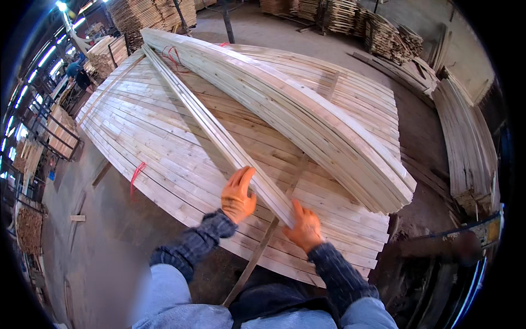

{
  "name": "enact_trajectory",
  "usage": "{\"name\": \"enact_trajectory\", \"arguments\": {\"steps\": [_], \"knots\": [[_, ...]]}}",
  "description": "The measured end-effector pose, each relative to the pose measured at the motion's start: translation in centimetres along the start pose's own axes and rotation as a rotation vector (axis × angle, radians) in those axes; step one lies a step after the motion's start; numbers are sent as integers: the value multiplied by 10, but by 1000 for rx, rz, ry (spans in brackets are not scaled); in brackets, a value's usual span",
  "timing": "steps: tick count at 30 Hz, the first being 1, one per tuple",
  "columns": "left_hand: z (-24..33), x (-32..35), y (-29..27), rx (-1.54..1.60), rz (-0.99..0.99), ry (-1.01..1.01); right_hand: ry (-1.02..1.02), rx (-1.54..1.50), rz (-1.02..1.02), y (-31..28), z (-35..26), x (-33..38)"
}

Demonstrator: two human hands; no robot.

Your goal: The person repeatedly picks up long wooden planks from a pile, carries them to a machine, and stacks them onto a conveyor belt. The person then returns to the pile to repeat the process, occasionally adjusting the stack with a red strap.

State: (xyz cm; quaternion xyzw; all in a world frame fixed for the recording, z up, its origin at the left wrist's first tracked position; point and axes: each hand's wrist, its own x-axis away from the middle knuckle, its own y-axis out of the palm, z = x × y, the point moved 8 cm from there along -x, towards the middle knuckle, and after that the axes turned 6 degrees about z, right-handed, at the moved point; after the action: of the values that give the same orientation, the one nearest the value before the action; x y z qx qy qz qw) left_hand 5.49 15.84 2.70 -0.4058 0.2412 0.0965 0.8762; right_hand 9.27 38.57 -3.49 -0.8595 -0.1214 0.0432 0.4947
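Note:
A narrow bundle of long pale wooden boards runs slantwise from the far left towards me, over a wide layer of planks. My left hand, in an orange glove, rests against the bundle's left side near its close end; the fingers are stretched out, with the thumb apart from them. At the bundle's near end, my right hand, gloved the same way, is closed around the boards, thumb on the right side. Its other fingers are partly hidden. To the right of the bundle lies a thicker pile of boards.
Wooden crosspieces show between and beneath the planks. A red strap hangs over the left edge; another red strap lies at the far end. Timber stacks stand on the right and at the back. A person stands far left.

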Motion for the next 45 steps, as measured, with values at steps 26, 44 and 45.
{"name": "enact_trajectory", "arguments": {"steps": [26,44,45], "knots": [[90,7,125,-190,-909,737,1034,490,337,-243,365,598],[443,255,261,120,-877,753,218,368,120,-163,313,449],[458,257,256,188,-870,727,230,347,26,-161,303,435]]}}
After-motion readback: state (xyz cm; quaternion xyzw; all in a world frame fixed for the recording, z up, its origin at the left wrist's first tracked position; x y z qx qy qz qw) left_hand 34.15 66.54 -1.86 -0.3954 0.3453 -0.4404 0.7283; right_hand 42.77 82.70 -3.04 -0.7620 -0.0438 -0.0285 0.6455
